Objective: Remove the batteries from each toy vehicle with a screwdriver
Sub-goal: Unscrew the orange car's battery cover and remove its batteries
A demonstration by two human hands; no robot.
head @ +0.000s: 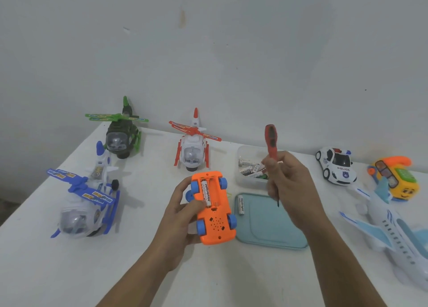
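My left hand (179,210) grips an upside-down orange toy car (214,210) with blue wheels, held just above the table. Its battery bay is uncovered and a white battery (206,193) lies inside, with my thumb touching its near end. My right hand (287,181) holds a red-handled screwdriver (271,142) upright, tip pointing down over the teal tray (273,228). One loose white battery (240,205) lies on the tray's left edge.
A clear tub (245,181) with several batteries stands behind the tray. Blue (85,200), green (121,132) and red-white (193,144) helicopters sit left and back. A police car (337,165), an orange-yellow toy (397,181) and a white plane (391,230) lie at the right.
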